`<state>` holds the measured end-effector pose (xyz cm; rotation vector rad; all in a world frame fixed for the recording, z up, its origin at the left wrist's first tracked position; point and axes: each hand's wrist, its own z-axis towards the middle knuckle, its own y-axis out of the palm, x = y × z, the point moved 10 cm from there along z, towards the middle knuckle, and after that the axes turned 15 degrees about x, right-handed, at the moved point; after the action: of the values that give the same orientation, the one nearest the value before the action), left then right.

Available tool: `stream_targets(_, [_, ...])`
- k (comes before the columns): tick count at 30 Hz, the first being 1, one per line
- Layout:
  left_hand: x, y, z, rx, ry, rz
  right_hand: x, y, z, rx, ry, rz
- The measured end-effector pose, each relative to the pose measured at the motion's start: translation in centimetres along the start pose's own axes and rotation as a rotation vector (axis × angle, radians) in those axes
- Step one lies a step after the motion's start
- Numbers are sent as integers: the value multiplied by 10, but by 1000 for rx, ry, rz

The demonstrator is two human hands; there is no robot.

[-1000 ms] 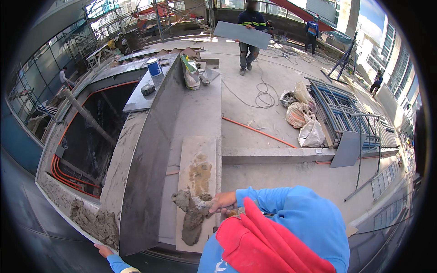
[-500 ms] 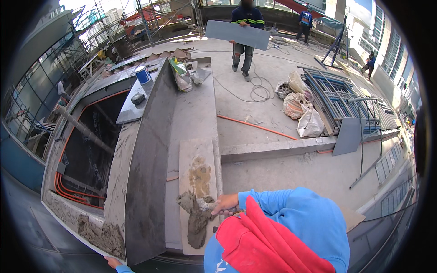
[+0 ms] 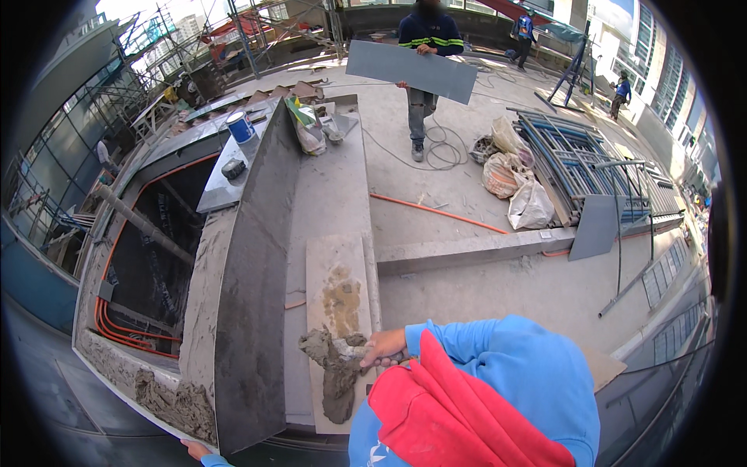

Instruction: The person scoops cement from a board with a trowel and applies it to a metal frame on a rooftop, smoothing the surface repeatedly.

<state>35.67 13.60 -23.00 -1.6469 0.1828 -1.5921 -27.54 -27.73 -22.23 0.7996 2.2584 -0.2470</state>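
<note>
Head view — right hand (image 3: 383,348) stays clamped on mortar-laden trowel (image 3: 339,359) — camera shifted.

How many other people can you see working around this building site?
3, maybe more hidden: a person in a dark jacket at top centre carrying a long grey slab, a person in blue behind, and a small figure in blue far right.

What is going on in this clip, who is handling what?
On a building site, the person's right hand holds a trowel loaded with wet grey mortar over a narrow slab lying on the concrete ledge. The left hand grips the lower edge of a large dark panel standing on edge beside it. Further back, a co-worker carries a grey board. A blue bucket stands on the ledge.
</note>
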Motion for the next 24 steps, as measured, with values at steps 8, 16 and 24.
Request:
stream_targets(8, [2, -1, -2, -8, -2, 6, 5, -3, 3, -9, -70, -70])
stream_targets(16, [-3, 7, 5, 1, 11, -5, 13, -18, 10, 68, -112, -199])
stream_targets(24, [-4, 28, 39, -47, 62, -71, 14, -21, 5, 57, -69, -107])
